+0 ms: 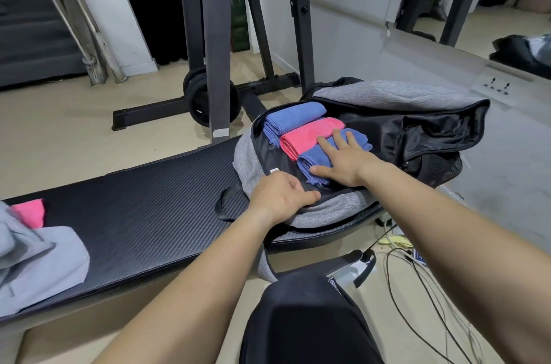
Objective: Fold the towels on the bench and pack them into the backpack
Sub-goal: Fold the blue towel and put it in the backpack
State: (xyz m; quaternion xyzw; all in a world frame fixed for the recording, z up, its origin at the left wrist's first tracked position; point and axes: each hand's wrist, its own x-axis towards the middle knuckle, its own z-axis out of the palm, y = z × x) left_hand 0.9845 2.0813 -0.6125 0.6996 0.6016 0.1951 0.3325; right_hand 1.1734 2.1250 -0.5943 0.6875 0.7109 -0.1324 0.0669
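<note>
Hidden: middle of near blue towel (310,159) covered by right hand (343,164); grey heap (44,262) and loose pink towel (29,211) cut off at the 9 o'clock edge; grey pieces too bunched to count.
Place: backpack (328,208) lying open on the 3 o'clock end of bench (134,202).
Axis: packed towels lying long from 8 to 2 o'clock, side by side.
Count: three packed, namely far blue towel (293,117), pink towel (307,135), near blue towel; one pink loose on bench.
Right hand: flat, fingers straight and spread, pressing near blue towel.
Left hand (280,196): fingers curled, gripping backpack's near rim at 6 o'clock.
</note>
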